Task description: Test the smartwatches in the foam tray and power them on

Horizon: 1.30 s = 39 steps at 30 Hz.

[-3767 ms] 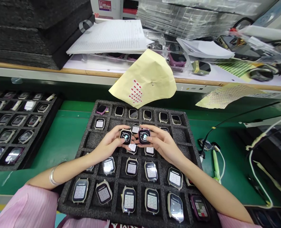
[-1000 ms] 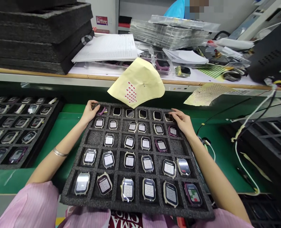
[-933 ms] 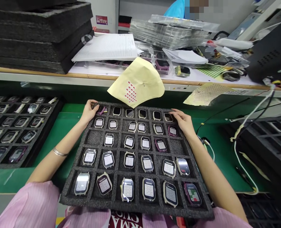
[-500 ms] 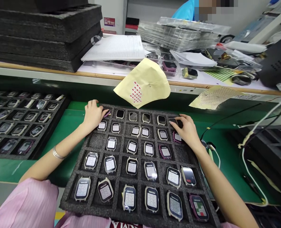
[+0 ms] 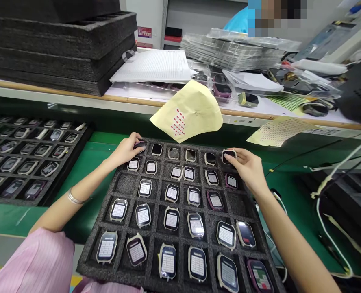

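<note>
A black foam tray (image 5: 125,184) spreads before me, with square pockets holding smartwatch cases, many with lit white screens. At its far left corner, my left hand (image 5: 126,150) pinches a dark purple smartwatch (image 5: 139,145) with its screen off. My right hand (image 5: 249,167) is at the far right corner, its thumb over the face of a pale-framed smartwatch (image 5: 229,157) and its other fingers behind. A purple-framed watch (image 5: 231,181) lies in the pocket just below that one.
Left of me lies another foam tray of watches (image 5: 26,167) on the green bench (image 5: 85,171). A shelf (image 5: 128,99) above bears stacked foam trays (image 5: 61,44), papers (image 5: 153,65) and clear plastic trays (image 5: 229,51). White cables (image 5: 320,219) hang at right. A person in blue (image 5: 238,20) is beyond.
The watch at my right hand now shows its pale frame and dark face more fully. My left fingers have closed further around the purple watch. The view has shifted slightly.
</note>
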Each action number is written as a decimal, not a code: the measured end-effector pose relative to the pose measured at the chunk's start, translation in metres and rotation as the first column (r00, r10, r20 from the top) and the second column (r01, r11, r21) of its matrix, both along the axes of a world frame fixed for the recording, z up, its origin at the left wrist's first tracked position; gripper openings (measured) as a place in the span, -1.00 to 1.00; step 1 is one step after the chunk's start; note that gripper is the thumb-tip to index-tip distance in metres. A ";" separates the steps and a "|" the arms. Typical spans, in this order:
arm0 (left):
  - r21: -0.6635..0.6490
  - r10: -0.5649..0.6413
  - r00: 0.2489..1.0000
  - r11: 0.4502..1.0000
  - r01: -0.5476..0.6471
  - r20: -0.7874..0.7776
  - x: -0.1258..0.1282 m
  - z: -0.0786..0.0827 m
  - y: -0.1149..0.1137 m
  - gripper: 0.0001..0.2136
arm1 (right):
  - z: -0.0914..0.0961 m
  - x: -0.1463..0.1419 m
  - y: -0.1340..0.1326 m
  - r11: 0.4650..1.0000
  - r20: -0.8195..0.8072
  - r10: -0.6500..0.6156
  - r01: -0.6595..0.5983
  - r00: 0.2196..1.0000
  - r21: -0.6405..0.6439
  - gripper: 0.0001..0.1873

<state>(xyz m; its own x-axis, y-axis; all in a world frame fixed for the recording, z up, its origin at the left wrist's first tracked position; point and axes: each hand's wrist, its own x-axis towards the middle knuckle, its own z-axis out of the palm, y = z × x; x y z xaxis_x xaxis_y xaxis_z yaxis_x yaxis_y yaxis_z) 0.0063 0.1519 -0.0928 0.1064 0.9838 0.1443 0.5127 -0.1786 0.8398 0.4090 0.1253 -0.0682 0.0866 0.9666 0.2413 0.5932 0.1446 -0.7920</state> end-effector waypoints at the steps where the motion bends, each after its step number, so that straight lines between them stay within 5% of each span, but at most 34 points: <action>1: -0.019 0.026 0.998 1.000 -0.025 0.059 0.001 0.000 0.000 -0.68 | 0.007 -0.005 -0.003 0.998 -0.120 0.039 -0.043 0.992 -0.036 -0.68; 5: -0.149 0.116 0.935 0.986 -0.068 0.336 0.005 0.009 0.000 -0.61 | 0.033 -0.030 -0.019 0.947 -0.546 0.120 -0.261 0.829 -0.187 -0.70; 10: -0.298 0.171 0.775 0.954 0.024 0.608 0.013 0.030 -0.013 -0.76 | 0.048 -0.060 -0.035 0.866 -0.644 0.148 -0.412 0.751 -0.282 -0.68; 15: -0.338 0.166 0.687 0.933 0.123 0.707 0.032 0.045 -0.035 -0.79 | 0.053 -0.084 -0.038 0.738 -0.753 0.224 -0.613 0.619 -0.284 -0.55; 19: -0.317 0.032 0.726 0.912 0.259 0.687 0.045 0.054 -0.058 -0.63 | 0.052 -0.095 -0.041 0.613 -0.827 0.266 -0.749 0.496 -0.252 -0.48; 25: -0.287 -0.083 0.831 0.916 0.281 0.550 0.062 0.054 -0.081 -0.61 | 0.043 -0.097 -0.047 0.511 -0.857 0.314 -0.833 0.409 -0.211 -0.55; 32: -0.280 -0.125 0.827 0.905 0.321 0.548 0.069 0.044 -0.086 -0.60 | 0.040 -0.097 -0.051 0.466 -0.891 0.272 -0.860 0.363 -0.207 -0.57; 39: -0.252 -0.130 0.737 0.889 0.383 0.663 0.073 0.037 -0.089 -0.59 | 0.038 -0.097 -0.054 0.449 -0.900 0.237 -0.863 0.366 -0.233 -0.51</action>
